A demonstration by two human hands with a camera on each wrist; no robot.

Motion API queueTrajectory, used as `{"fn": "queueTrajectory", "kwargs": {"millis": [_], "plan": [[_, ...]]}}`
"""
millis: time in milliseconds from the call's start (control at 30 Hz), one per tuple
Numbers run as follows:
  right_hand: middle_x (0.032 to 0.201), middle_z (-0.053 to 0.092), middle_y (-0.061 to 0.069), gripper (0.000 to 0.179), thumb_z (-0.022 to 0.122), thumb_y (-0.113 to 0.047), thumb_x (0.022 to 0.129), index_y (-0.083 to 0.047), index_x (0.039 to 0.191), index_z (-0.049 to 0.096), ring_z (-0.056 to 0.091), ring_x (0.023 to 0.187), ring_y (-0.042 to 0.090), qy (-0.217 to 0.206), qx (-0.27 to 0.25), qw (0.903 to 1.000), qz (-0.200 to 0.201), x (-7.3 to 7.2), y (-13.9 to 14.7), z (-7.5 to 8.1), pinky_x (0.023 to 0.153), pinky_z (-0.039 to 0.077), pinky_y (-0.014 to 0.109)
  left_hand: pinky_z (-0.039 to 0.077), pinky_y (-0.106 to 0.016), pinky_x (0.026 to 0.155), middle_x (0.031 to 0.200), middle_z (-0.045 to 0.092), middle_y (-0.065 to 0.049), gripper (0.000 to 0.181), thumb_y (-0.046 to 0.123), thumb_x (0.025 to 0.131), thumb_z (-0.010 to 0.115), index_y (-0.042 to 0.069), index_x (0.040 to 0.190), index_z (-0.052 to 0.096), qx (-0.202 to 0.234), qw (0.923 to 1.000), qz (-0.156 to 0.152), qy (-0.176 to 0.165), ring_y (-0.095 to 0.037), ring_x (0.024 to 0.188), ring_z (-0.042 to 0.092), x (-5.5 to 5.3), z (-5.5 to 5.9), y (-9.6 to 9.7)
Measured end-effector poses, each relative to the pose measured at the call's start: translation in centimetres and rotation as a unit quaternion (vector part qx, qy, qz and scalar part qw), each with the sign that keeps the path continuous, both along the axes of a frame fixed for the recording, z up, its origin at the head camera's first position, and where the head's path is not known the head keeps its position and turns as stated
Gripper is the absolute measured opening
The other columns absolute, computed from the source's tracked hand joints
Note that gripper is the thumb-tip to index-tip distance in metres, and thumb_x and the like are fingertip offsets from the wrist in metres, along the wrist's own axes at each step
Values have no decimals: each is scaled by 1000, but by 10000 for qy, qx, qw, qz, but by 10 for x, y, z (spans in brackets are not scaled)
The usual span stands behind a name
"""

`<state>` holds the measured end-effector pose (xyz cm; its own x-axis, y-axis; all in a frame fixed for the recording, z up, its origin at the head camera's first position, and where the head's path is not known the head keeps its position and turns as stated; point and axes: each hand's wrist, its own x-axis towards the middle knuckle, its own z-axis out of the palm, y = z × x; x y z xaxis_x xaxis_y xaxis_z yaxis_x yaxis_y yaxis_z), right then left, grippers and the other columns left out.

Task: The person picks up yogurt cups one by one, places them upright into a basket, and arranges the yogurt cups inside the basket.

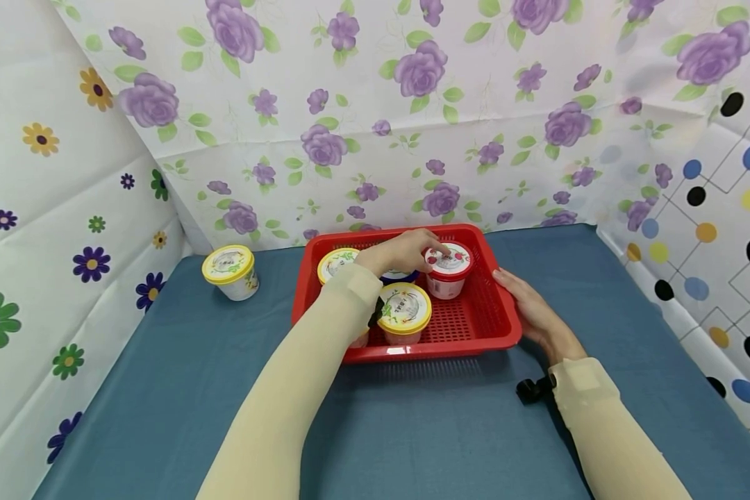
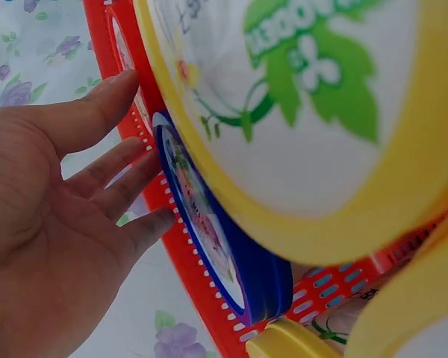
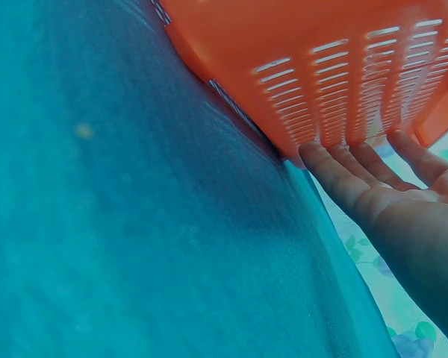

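Note:
My left hand (image 1: 406,251) reaches over the red basket (image 1: 512,333), its fingertips at the lid of a red-lidded tub (image 1: 448,267) standing upright in the back right part. In the left wrist view the thumb (image 2: 101,112) lies at the red lid's edge and the other fingers extend loosely beside a blue-lidded tub (image 2: 269,280). Partly under that hand in the head view is the blue lid. My right hand (image 1: 534,309) rests against the basket's right side; the right wrist view shows its straight fingers (image 3: 336,175) touching the slotted outer wall.
Yellow-lidded tubs stand in the basket, one at the front (image 1: 405,309) and one at the back left (image 1: 336,262); my left arm partly hides another tub. Outside, on the left of the blue cloth (image 1: 225,389), stands another yellow-lidded tub (image 1: 231,271). Patterned sheets (image 1: 375,139) enclose the back and sides.

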<state>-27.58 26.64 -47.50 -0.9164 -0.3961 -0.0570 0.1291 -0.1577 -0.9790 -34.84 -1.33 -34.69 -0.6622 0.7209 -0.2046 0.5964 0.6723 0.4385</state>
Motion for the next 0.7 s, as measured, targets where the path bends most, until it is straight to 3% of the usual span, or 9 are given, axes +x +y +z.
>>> {"fn": "queueTrajectory", "kwargs": {"millis": [300,700], "plan": [[132,65,8,56,41,-41,113,-12,160,31,71,106,18,-44,-54,10000,24,0,-1,1,85,61,37,30,-44,123,160,43,-13,47,11,103,66,14,149,59,326,9990,152,281,-30,151,34,-3,9,-12],[134,64,8,57,41,-39,113,-10,161,30,70,108,18,-51,-118,9999,42,0,0,0,86,61,37,29,-46,123,163,38,-15,41,19,109,57,12,150,58,916,9947,346,300,-31,152,32,-2,8,-44]]}}
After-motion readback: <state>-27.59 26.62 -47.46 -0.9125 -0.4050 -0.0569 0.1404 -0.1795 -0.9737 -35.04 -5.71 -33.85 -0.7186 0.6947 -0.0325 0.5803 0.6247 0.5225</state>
